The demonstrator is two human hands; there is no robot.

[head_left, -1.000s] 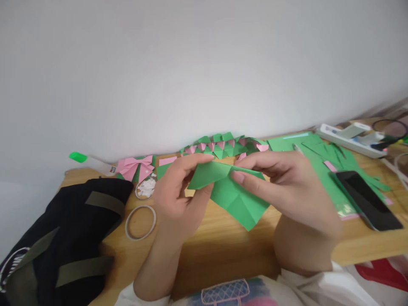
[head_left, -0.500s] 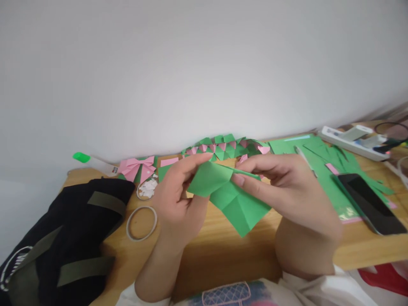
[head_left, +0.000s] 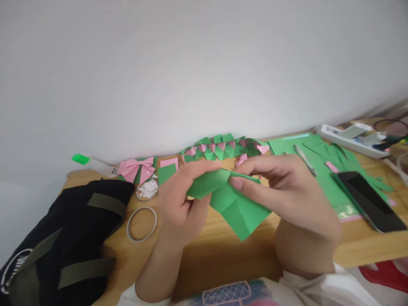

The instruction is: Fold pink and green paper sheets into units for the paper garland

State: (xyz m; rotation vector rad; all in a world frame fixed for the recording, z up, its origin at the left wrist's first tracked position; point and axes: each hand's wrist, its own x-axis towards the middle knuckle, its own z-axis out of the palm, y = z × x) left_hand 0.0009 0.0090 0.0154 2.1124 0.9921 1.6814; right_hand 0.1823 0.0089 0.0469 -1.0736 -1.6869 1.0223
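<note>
A creased green paper (head_left: 244,212) is held up above the wooden table, one corner pointing down. My left hand (head_left: 185,195) grips its left flap between the thumb below and the fingers above. On the right side, my right hand (head_left: 287,191) pinches the paper's upper edge between thumb and index finger. Behind the hands lies a row of folded green and pink paper pieces (head_left: 223,146), partly hidden. Farther left is a pink paper bow (head_left: 137,168) on green paper.
A black bag (head_left: 79,225) fills the left side, beside a tape ring (head_left: 142,224) and a dish of white bits (head_left: 147,189). At right are green sheets (head_left: 321,170), a pen (head_left: 305,160), a phone (head_left: 371,202) and a power strip (head_left: 353,140).
The left flap of the green paper has tilted and looks narrower. My left fingers have moved slightly down and right over it. My right hand keeps its pinch.
</note>
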